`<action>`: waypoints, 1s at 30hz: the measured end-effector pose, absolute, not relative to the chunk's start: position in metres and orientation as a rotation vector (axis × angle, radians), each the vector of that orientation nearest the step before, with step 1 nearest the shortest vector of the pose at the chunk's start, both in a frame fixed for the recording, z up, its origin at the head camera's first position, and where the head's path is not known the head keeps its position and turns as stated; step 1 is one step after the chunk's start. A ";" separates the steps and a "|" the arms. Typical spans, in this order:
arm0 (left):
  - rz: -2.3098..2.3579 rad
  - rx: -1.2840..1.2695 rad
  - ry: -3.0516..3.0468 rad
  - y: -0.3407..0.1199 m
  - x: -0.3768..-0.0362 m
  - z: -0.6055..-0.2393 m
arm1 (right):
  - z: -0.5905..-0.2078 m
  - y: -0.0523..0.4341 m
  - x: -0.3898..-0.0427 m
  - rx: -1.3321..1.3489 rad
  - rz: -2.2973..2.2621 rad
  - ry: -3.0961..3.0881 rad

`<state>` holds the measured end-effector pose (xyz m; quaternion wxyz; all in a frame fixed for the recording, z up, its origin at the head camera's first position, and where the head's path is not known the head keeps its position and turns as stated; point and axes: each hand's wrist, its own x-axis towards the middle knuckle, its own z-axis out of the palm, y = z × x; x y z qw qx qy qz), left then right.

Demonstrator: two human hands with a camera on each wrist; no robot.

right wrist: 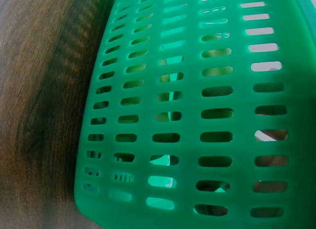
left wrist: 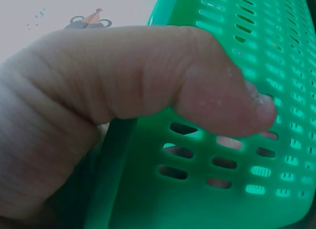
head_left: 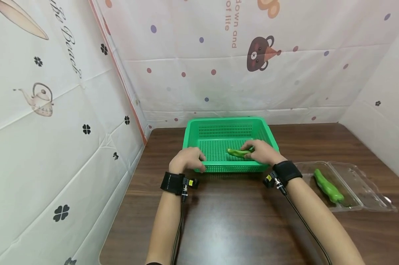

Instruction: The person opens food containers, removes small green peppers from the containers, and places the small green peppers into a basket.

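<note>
Two hands work at a rectangular green plastic basket (head_left: 219, 129) with slotted walls. The left hand (head_left: 186, 159) grips the near-left rim, thumb curled over the perforated wall. The right hand (head_left: 260, 151) reaches inside, fingers closed on a smooth, elongated green pepper (head_left: 238, 152) lying on the mesh floor. A second pepper (head_left: 328, 187) lies right of that hand in a clear plastic clamshell (head_left: 368, 184).
</note>
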<state>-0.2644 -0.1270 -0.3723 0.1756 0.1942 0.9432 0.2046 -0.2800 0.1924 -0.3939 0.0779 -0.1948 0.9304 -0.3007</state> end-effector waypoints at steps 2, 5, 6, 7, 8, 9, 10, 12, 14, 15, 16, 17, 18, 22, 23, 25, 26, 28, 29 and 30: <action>0.580 0.542 2.667 -0.127 -0.264 -0.372 | -0.394 0.192 -0.280 -0.586 -0.899 2.782; 0.589 0.530 2.655 -0.127 -0.263 -0.371 | -0.394 0.193 -0.279 -0.589 -0.893 2.775; 0.592 0.528 2.652 -0.127 -0.262 -0.371 | -0.394 0.193 -0.279 -0.590 -0.891 2.770; 0.596 0.531 2.647 -0.127 -0.262 -0.371 | -0.394 0.193 -0.279 -0.590 -0.891 2.765; 0.599 0.532 2.646 -0.127 -0.262 -0.371 | -0.394 0.193 -0.279 -0.590 -0.889 2.759; 0.601 0.530 2.647 -0.127 -0.262 -0.371 | -0.394 0.192 -0.278 -0.588 -0.891 2.753; 0.601 0.531 2.648 -0.127 -0.261 -0.370 | -0.393 0.192 -0.278 -0.586 -0.890 2.748; 0.598 0.534 2.653 -0.127 -0.261 -0.370 | -0.393 0.192 -0.277 -0.586 -0.892 2.738; 0.596 0.532 2.660 -0.127 -0.260 -0.369 | -0.393 0.191 -0.277 -0.582 -0.890 2.733; 0.592 0.536 2.661 -0.127 -0.260 -0.369 | -0.393 0.191 -0.277 -0.580 -0.889 2.733; 0.591 0.541 2.660 -0.127 -0.260 -0.369 | -0.393 0.191 -0.277 -0.585 -0.885 2.731; 0.592 0.547 2.658 -0.126 -0.260 -0.369 | -0.393 0.191 -0.277 -0.587 -0.882 2.730; 0.594 0.548 2.659 -0.126 -0.260 -0.369 | -0.393 0.191 -0.278 -0.585 -0.879 2.730; 0.598 0.539 2.663 -0.126 -0.260 -0.370 | -0.394 0.192 -0.277 -0.591 -0.868 2.722; 0.597 0.531 2.666 -0.126 -0.260 -0.370 | -0.394 0.192 -0.277 -0.588 -0.863 2.721; 0.592 0.517 2.672 -0.126 -0.260 -0.371 | -0.394 0.192 -0.277 -0.587 -0.855 2.712; 0.589 0.510 2.675 -0.126 -0.260 -0.371 | -0.394 0.193 -0.277 -0.587 -0.850 2.708; 0.583 0.503 2.679 -0.126 -0.260 -0.372 | -0.394 0.192 -0.277 -0.584 -0.842 2.698; 0.581 0.502 2.681 -0.126 -0.260 -0.372 | -0.394 0.192 -0.277 -0.580 -0.839 2.694; 0.578 0.501 2.683 -0.126 -0.261 -0.373 | -0.394 0.192 -0.277 -0.577 -0.838 2.691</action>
